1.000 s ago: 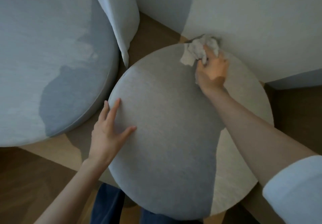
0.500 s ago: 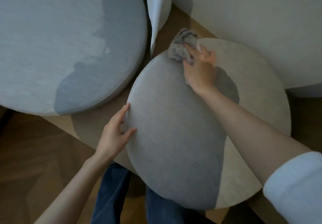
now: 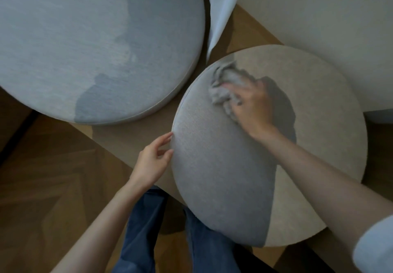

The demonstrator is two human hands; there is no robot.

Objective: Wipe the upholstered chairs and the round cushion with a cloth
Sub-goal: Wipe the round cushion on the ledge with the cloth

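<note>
A round beige-grey cushion [image 3: 223,166] fills the centre right of the head view. My right hand [image 3: 254,104] grips a crumpled grey cloth [image 3: 225,85] and presses it onto the cushion's upper left part. At the cushion's left edge my left hand [image 3: 152,162] touches the rim with its fingertips, fingers loosely bent. A larger round grey-blue upholstered seat [image 3: 85,38] lies at the upper left, close beside the cushion.
A white curtain [image 3: 221,7] hangs between the two round seats. A pale wall or upholstered surface [image 3: 329,28] stands behind the cushion at the upper right. Wooden parquet floor [image 3: 42,187] shows at the lower left, and my blue-trousered legs [image 3: 144,230] are below.
My right hand has dragged the cloth from the cushion's far edge leftward and nearer across the top. My left hand has slid off the cushion's top to its left rim.
</note>
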